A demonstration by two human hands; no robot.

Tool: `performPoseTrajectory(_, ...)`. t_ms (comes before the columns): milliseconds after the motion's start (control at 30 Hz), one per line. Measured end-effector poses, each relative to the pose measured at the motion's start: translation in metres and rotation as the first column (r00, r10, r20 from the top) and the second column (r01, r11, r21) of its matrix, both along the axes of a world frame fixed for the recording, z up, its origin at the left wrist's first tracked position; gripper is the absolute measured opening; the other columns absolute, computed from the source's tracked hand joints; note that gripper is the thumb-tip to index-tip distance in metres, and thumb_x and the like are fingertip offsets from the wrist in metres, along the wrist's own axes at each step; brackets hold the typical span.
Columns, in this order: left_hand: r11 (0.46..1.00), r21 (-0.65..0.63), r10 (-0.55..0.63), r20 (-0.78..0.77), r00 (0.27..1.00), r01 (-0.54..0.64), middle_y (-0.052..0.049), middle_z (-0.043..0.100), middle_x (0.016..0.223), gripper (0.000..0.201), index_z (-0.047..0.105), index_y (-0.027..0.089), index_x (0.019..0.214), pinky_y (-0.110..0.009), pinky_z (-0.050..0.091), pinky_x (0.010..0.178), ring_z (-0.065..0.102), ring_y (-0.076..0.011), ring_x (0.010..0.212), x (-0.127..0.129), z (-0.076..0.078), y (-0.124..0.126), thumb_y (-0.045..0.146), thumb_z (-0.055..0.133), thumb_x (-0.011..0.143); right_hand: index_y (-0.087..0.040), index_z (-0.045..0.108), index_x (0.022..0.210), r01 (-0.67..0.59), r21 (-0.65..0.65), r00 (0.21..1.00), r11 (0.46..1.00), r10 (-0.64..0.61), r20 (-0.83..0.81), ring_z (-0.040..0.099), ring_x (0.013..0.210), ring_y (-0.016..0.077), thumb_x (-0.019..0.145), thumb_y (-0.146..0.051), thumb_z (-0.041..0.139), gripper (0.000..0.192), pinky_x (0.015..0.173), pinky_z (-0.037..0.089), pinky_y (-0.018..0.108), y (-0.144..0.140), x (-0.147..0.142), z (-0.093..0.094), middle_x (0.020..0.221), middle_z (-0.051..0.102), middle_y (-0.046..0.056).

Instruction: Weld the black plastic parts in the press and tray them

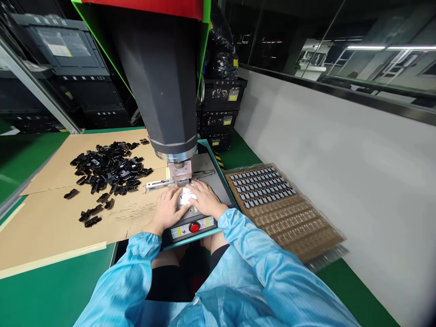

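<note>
My left hand (167,210) and my right hand (207,200) lie on the base of a bench machine, one on either side of a bright metal block (186,196). The fingers of both hands are stretched forward, with the thumbs spread inward over the block. My fingertips are close to the pinkish metal tool (180,170) under the machine's dark column (163,91). Whether a small part sits under my fingertips is hidden. A flat metal bar (159,184) lies crosswise behind my hands.
Several black plastic parts (112,168) are heaped on cardboard (129,213) at left. A red button (194,227) is on the machine's front edge. At right, a clear tray (299,222) holds rows of small grey pieces (262,185). Black crates (218,120) stand behind, beside a white wall (334,168).
</note>
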State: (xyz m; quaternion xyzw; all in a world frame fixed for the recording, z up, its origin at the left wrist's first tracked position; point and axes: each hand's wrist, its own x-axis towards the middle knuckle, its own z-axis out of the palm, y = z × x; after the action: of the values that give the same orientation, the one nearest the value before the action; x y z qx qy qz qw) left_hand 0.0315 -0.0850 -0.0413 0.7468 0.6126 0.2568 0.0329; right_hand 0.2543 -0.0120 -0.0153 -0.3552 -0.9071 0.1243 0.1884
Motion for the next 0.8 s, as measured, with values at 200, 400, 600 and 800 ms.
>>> performPoseTrajectory(200,0.999,0.003,-0.042,0.019,0.999,0.042,-0.02,0.052,0.159,0.074,0.046,0.019,0.162,-0.062,0.038,0.126,0.045,-0.0419,0.15,0.003,-0.003,0.002,0.062,0.056,0.103,-0.019,0.035,0.172,-0.001,-0.068,0.999,0.998,-0.002,-0.033,0.016,0.17,0.0367,0.11,-0.042,0.056,0.069,0.136,0.026,0.058,-0.006,-0.011,-0.01,0.18,0.028,0.016)
performPoseTrajectory(400,0.996,0.007,-0.093,0.07,0.993,0.093,-0.02,0.05,0.16,0.073,0.041,0.02,0.165,-0.06,0.039,0.126,0.046,-0.0401,0.151,0.01,0.0,0.003,0.054,0.058,0.103,-0.021,0.034,0.173,0.014,-0.071,0.998,0.997,-0.019,-0.062,0.018,0.169,0.0378,0.109,-0.044,0.058,0.072,0.136,0.024,0.062,-0.01,-0.017,-0.014,0.18,0.028,0.015)
performPoseTrajectory(600,0.994,0.109,-0.028,0.235,0.972,0.002,-0.017,0.058,0.151,0.062,0.056,0.02,0.151,-0.055,0.042,0.123,0.052,-0.0361,0.143,-0.009,0.013,0.003,0.058,0.061,0.103,-0.019,0.053,0.16,0.155,-0.054,0.961,0.986,-0.163,-0.223,0.034,0.16,0.0334,0.107,-0.035,0.061,0.056,0.133,0.031,0.054,0.009,-0.016,0.001,0.166,0.05,0.015)
performPoseTrajectory(800,0.986,0.087,0.119,0.234,0.965,-0.143,-0.016,0.071,0.124,0.045,0.07,0.02,0.127,-0.055,0.049,0.11,0.062,-0.0378,0.121,-0.026,0.03,0.052,0.055,0.063,0.099,-0.017,0.065,0.14,0.231,-0.093,0.947,0.969,-0.246,-0.209,0.057,0.127,0.0334,0.099,-0.033,0.074,0.045,0.114,0.047,0.048,0.051,-0.041,0.02,0.135,0.071,0.015)
